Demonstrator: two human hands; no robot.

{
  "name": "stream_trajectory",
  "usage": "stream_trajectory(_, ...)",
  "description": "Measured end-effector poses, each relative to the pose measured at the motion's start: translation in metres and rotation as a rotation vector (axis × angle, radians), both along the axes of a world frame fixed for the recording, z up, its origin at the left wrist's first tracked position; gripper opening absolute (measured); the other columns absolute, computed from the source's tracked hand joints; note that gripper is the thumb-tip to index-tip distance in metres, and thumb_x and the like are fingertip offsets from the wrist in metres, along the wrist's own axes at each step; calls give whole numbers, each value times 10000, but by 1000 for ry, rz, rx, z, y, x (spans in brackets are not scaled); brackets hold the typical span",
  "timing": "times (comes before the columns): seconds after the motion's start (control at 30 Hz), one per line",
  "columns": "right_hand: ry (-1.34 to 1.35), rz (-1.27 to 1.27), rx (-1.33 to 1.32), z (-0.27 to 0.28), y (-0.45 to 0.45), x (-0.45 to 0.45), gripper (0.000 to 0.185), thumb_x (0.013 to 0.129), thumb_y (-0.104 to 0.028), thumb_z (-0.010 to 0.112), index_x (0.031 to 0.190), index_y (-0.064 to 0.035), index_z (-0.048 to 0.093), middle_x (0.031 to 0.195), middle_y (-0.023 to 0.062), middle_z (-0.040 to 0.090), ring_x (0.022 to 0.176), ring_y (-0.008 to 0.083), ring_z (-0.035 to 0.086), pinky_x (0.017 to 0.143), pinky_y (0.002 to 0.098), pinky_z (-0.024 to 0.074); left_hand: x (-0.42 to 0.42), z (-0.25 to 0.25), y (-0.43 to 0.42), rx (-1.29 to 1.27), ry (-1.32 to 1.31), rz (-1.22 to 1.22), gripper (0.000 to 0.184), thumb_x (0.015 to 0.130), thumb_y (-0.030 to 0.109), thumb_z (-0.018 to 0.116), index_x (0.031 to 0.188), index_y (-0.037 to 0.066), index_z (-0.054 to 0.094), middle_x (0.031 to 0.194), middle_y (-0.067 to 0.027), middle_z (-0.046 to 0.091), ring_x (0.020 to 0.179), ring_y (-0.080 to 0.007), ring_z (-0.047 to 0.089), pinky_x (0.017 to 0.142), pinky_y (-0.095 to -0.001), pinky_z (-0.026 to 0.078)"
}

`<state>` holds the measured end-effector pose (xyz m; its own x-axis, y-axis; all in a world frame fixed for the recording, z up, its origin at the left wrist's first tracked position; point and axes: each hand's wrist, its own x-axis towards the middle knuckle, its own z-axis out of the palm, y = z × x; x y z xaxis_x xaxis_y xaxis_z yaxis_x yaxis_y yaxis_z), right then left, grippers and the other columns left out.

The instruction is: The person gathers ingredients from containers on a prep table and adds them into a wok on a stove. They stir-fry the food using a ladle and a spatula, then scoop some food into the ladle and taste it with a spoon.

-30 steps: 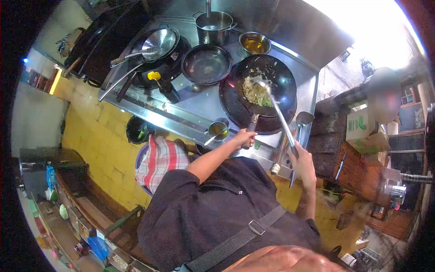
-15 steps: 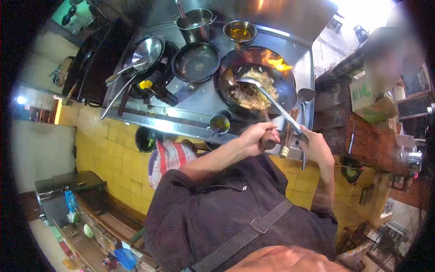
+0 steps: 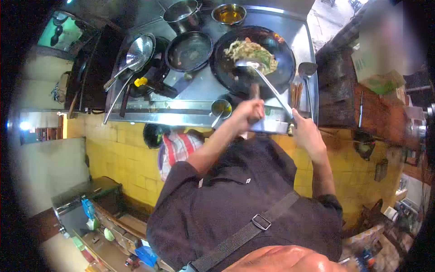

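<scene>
My left hand (image 3: pixel 250 113) is wrapped around the wooden handle of a large black wok (image 3: pixel 283 68) on the steel stove. In my right hand (image 3: pixel 309 135) is the long metal handle of a ladle (image 3: pixel 271 87). The ladle's bowl is inside the wok, at the near side of a heap of pale shredded food with green bits (image 3: pixel 253 53). Whether the bowl touches the food is blurred. A small orange glow shows at the wok's far right rim.
Left of the wok sits a black frying pan (image 3: pixel 189 52), with a metal strainer (image 3: pixel 140 51) beyond it. A pot (image 3: pixel 182 19) and a bowl of yellow liquid (image 3: pixel 229 16) stand behind. A small cup (image 3: pixel 221 109) is near the front edge. A spatula (image 3: pixel 307 70) lies right.
The flames at the wok's far rim have shrunk to a small glow. The food has shifted toward the wok's far side and lies more heaped. Both hands keep their grips. The view has shifted slightly.
</scene>
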<state>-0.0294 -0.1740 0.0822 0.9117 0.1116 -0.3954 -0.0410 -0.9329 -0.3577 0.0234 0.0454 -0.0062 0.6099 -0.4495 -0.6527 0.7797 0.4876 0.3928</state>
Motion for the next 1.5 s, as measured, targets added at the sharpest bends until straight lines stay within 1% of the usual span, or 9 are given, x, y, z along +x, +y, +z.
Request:
stream_trajectory(0.37, -360, -247, -30, 22, -18, -18, 463, 838, -234, 603, 1292, -253, 516, 790, 147, 609, 742, 338, 631, 616, 455, 494, -26, -32, 7, -17, -11, 4, 133, 885, 118, 558, 787, 54, 495, 631, -6, 478, 515, -112, 471, 494, -277, 446)
stream_trajectory(0.67, -272, -327, -138, -140, 41, 40, 511, 857, -172, 522, 1359, -178, 426, 803, 196, 603, 774, 379, 630, 693, 481, 499, 31, -141, 8, 86, -217, 35, 144, 873, 121, 574, 864, 64, 443, 693, -37, 487, 524, -108, 470, 466, -271, 439)
stream_trajectory(0.83, -405, -413, 337, -141, 35, 44, 556, 824, -198, 576, 1345, -76, 427, 809, 288, 608, 770, 432, 616, 697, 474, 505, 28, -138, 12, 44, -181, 62, 161, 875, 140, 595, 888, 68, 451, 705, -35, 496, 539, -121, 496, 469, -282, 457)
stream_trajectory(1.0, 101, -753, 1070, -141, 39, 42, 364, 962, -279, 483, 1247, -55, 519, 736, 13, 573, 538, 88, 539, 528, 293, 493, 28, -141, 14, 61, -226, 45, 151, 868, 149, 597, 825, 64, 480, 702, -33, 522, 559, -115, 501, 484, -264, 442)
stream_trajectory(1.07, -32, -620, 1135, -182, 31, 30, 310, 963, -274, 479, 1177, -59, 539, 789, 28, 596, 541, 116, 569, 455, 250, 463, 30, -149, 17, 58, -260, 28, 124, 871, 134, 578, 818, 47, 507, 713, -43, 528, 568, -118, 498, 489, -257, 429)
stream_trajectory(1.17, -202, -646, 965, -194, 16, -39, 338, 930, -348, 532, 1089, -57, 598, 901, 50, 650, 633, 188, 618, 616, 331, 527, 40, -196, 46, -292, -427, -105, 289, 853, 128, 582, 1122, 24, 568, 938, -65, 589, 776, -140, 593, 662, -247, 513)
stream_trajectory(1.2, -255, -658, 829, -185, 4, -73, 347, 896, -371, 578, 1014, -48, 621, 883, 57, 662, 663, 203, 624, 657, 338, 520, 14, -141, 35, 295, -627, -130, 309, 830, 102, 590, 1128, 30, 556, 1029, -78, 585, 827, -154, 595, 703, -258, 520)
stream_trajectory(1.27, -334, -797, 657, -175, -20, -159, 373, 826, -410, 658, 862, -38, 656, 806, 67, 670, 695, 208, 631, 677, 336, 502, 43, -189, 47, 15, -784, -175, 351, 823, 86, 550, 1167, 20, 522, 1054, -80, 590, 886, -160, 605, 771, -263, 530)
stream_trajectory(1.5, -183, -1611, 210, -227, -35, -553, 349, 701, -310, 743, 607, -16, 582, 585, 146, 553, 560, 245, 556, 556, 412, 438, -49, -147, -9, 128, -136, 102, 536, 791, 627, 541, 717, 96, 516, 626, -35, 494, 564, -199, 467, 504, -354, 384)
